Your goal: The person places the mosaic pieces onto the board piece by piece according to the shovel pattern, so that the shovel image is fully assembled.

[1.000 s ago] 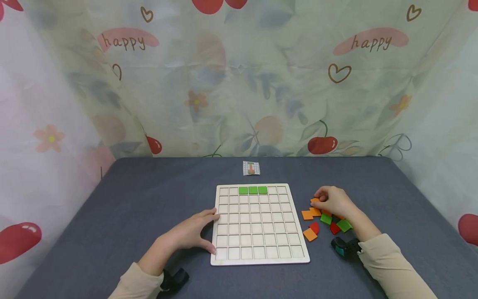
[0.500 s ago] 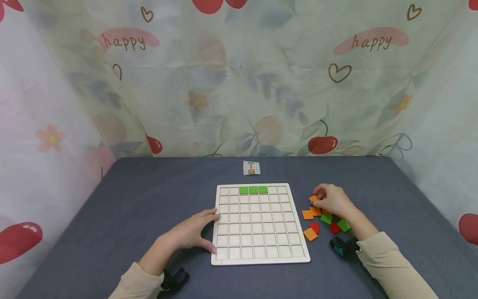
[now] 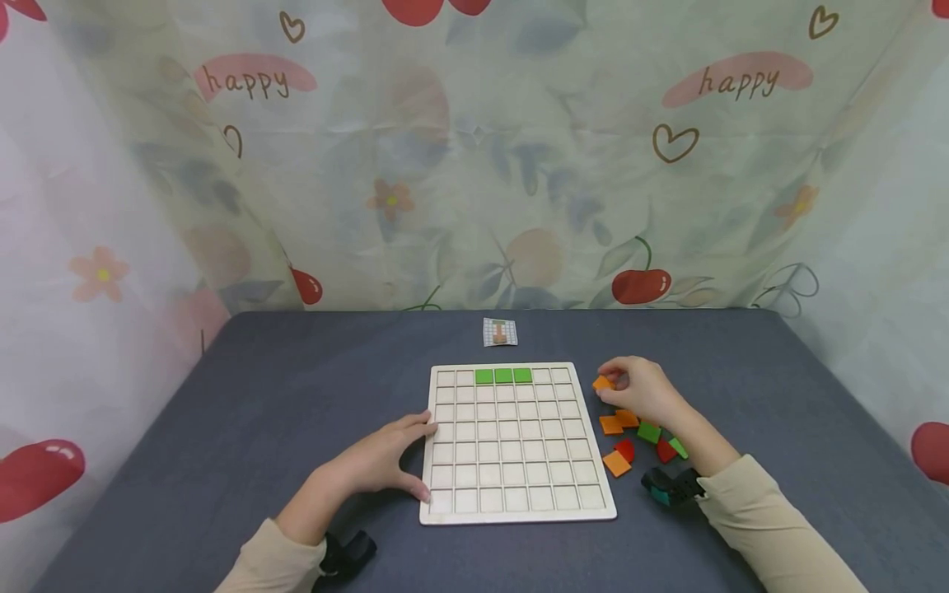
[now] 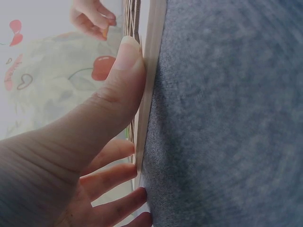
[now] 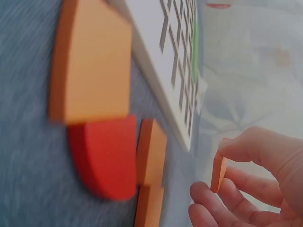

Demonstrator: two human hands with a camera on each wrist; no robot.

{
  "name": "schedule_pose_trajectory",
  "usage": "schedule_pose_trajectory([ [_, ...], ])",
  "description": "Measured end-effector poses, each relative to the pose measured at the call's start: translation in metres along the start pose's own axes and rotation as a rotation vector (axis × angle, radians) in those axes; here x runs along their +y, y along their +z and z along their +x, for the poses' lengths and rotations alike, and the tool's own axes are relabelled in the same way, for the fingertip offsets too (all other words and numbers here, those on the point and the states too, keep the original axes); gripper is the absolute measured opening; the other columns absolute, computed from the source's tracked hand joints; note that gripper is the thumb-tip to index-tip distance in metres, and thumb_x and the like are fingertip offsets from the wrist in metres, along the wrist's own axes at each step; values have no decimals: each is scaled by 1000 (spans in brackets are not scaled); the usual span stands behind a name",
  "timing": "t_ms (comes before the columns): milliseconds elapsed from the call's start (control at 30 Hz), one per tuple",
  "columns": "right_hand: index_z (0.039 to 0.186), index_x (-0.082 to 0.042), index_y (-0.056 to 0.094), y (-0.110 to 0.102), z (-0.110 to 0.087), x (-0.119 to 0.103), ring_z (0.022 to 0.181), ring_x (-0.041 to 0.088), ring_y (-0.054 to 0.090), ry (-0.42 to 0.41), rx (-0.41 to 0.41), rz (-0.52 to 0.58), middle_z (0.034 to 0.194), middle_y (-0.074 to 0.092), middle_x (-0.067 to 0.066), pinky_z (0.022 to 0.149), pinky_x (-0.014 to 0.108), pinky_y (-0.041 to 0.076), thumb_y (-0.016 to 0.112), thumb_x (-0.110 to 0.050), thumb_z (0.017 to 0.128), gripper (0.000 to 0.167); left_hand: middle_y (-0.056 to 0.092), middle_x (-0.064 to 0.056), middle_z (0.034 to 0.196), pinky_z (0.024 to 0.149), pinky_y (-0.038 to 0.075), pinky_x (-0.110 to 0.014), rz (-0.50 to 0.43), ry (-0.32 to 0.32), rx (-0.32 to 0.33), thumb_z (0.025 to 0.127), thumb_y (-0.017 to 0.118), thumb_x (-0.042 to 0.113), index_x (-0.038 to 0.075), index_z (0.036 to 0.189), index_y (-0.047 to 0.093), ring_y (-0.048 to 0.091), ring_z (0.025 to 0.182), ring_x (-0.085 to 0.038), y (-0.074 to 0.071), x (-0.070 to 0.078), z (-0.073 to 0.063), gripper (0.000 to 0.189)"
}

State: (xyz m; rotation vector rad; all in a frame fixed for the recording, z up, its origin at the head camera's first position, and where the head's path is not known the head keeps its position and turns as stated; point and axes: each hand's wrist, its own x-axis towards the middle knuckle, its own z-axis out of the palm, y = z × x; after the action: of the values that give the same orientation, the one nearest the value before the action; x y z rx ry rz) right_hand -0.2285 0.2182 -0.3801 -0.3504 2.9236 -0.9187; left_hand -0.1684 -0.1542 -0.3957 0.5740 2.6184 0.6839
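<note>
My right hand (image 3: 643,390) pinches an orange square tile (image 3: 603,383) between thumb and fingers, just off the upper right edge of a white grid board (image 3: 519,521). In the right wrist view the pinched orange tile (image 5: 218,173) is tilted on edge, apart from the board. Three green tiles (image 3: 503,376) fill neighbouring cells in the board's top row. At the board's left edge my left hand (image 3: 374,461) rests with thumb and fingers spread. From the left wrist view, its thumb (image 4: 128,61) lies against the board's rim and the fingers touch the same edge.
Right of the board lie loose tiles: several orange ones (image 3: 617,464), red rounded ones (image 3: 625,450) and green ones (image 3: 649,432). A small printed card (image 3: 500,332) with a coloured grid picture lies behind the board. A patterned curtain (image 3: 474,165) hangs behind the dark tabletop (image 3: 334,371).
My right hand has lifted the orange tile from the far end of the loose tiles and moved left toward the board. The left hand has stayed still.
</note>
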Motion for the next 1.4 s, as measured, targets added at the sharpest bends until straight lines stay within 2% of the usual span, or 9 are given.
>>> schedule_pose_trajectory([
  [300,108,4,64,11,4,-16,76,19,56,-99,-14,-7,98,61,18,63,26,48,68,-10,81,31,30,-14,152,109,32,-49,4,-6,-4,61,83,42,7,141,42,30,140,-32,0,0,1,96],
  [567,110,3,63,20,9,-34,77,18,53,-123,-58,4,95,60,14,65,25,47,68,-9,81,32,30,-14,152,109,32,-49,1,-13,-4,62,83,42,7,141,41,29,140,-32,0,0,0,96],
  [700,110,4,63,25,13,-40,77,18,56,-146,-72,18,96,61,15,67,27,50,68,-7,81,32,30,-14,152,109,32,-49,3,-13,-4,62,83,41,7,141,41,30,140,-32,0,1,0,96],
  [1033,105,3,64,36,22,-48,82,21,61,-219,-100,64,96,62,15,71,29,53,68,-8,81,26,30,-14,152,109,31,-49,1,-12,-1,61,83,41,7,141,42,29,140,-33,0,0,1,96],
  [1200,104,2,65,40,27,-54,81,19,58,-228,-110,72,94,61,14,69,27,51,68,-9,81,26,30,-14,152,109,32,-49,1,-9,3,61,83,41,7,141,42,30,140,-33,1,0,1,96],
  [1400,104,1,65,46,33,-60,81,18,59,-220,-117,65,95,61,13,72,29,50,68,-11,82,25,30,-14,152,109,32,-49,-5,-14,2,61,83,41,7,140,42,30,140,-33,1,0,1,95],
])
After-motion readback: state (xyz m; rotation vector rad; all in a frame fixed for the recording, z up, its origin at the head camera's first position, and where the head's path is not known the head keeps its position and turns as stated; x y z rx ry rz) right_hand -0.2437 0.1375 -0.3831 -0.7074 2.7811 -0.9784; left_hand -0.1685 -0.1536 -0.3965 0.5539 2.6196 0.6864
